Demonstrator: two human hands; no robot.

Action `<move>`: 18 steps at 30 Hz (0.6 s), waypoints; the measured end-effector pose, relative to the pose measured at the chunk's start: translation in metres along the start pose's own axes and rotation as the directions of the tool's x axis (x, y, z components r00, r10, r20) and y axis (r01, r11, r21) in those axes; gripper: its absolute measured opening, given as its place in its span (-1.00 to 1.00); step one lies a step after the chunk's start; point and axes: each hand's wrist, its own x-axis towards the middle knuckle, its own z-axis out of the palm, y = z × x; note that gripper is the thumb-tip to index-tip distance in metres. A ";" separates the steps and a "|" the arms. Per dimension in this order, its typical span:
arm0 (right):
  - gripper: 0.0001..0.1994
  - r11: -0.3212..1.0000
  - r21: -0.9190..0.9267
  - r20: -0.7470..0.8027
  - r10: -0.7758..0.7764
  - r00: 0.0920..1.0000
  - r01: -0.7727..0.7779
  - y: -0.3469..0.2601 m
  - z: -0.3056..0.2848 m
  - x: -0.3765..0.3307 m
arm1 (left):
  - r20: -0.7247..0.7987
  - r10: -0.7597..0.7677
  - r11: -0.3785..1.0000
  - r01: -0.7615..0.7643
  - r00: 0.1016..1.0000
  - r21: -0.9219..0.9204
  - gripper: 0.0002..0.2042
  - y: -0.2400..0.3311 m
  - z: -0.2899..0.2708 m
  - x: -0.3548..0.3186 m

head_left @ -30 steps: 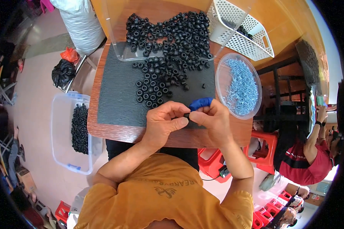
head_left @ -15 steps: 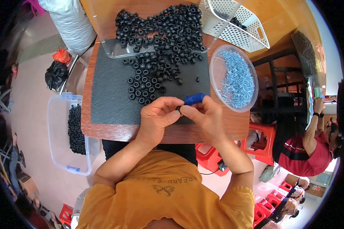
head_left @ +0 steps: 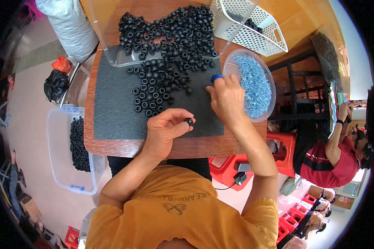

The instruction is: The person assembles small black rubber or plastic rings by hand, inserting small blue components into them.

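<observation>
My left hand [head_left: 164, 130] is above the front of the dark grey mat [head_left: 112, 112], pinching a small black ring-shaped part [head_left: 189, 121] between thumb and fingers. Further right, my right hand [head_left: 228, 96] is over the mat's right side, beside the round clear tub [head_left: 271, 89] of small shiny blue pieces [head_left: 255, 87]. A blue cover [head_left: 215, 78] wraps one of its fingertips. Its fingers are curled toward the thumb; whatever lies between them is hidden. Many similar black parts [head_left: 149, 97] spread over the mat, left of my right hand.
A tipped clear bin [head_left: 120, 63] spills black parts at the back of the wooden table [head_left: 187, 151]. White perforated basket [head_left: 274, 47] stands back right. Left, on the floor, sits a clear box [head_left: 62, 166] of black parts. Red stools [head_left: 284, 153] and a person in red [head_left: 330, 164] are right.
My right hand has left the part and moved right and away from me, toward the tub. The left hand keeps the black part in nearly the same place.
</observation>
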 end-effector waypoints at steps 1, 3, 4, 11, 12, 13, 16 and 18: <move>-0.83 1.000 0.002 0.002 -0.001 1.000 0.001 0.001 0.006 0.000 | -0.003 0.000 1.000 0.000 1.000 -0.001 -0.80 -0.001 0.000 0.001; -0.81 0.998 -0.068 0.072 0.013 0.997 -0.008 0.003 0.017 -0.002 | 0.021 0.008 1.000 -0.008 1.000 0.019 -0.81 -0.002 -0.001 0.003; -0.81 0.998 -0.064 0.073 0.010 0.997 -0.006 0.001 0.018 -0.002 | 0.016 0.009 1.000 -0.009 1.000 0.020 -0.81 -0.003 -0.002 0.002; -0.83 0.951 0.308 0.023 -0.047 0.999 0.037 -0.011 -0.003 -0.017 | 0.003 0.013 1.000 -0.013 1.000 0.003 -0.80 -0.003 -0.003 0.000; -0.83 0.910 0.416 0.028 -0.020 0.999 0.007 -0.017 -0.011 -0.020 | 0.002 0.010 1.000 -0.010 1.000 -0.007 -0.82 -0.002 -0.002 0.000; -0.83 0.910 0.415 0.026 -0.018 0.999 0.005 -0.024 -0.020 -0.024 | 0.004 0.009 1.000 -0.009 1.000 -0.006 -0.82 -0.002 -0.002 0.000; -0.79 0.823 0.567 0.058 -0.002 0.998 -0.032 -0.041 -0.037 -0.033 | -0.019 -0.021 0.999 0.020 1.000 -0.025 -0.82 -0.002 -0.001 0.001; -0.78 0.814 0.581 0.052 -0.030 0.998 -0.006 -0.049 -0.042 -0.036 | -0.055 0.024 0.999 -0.026 0.998 -0.028 -0.82 -0.002 0.001 -0.001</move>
